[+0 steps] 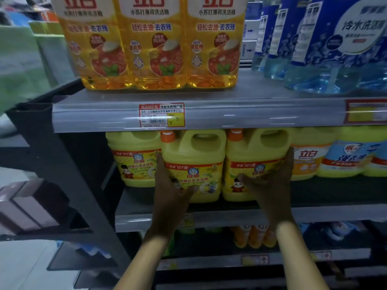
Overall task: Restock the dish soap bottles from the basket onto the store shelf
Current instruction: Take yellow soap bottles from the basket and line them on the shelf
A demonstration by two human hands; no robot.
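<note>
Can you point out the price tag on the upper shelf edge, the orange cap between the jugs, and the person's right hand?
Price tag (161, 115): head view, middle of the label.
Orange cap (168, 136): head view, cap's front.
Right hand (270, 185): head view, back of hand.

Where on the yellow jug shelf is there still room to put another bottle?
Bare shelf shows at the left end, between the dark frame and the left hand, in front of the back jug. Rightward it is crowded: two front jugs touch, and the right hand meets more bottles.
</note>
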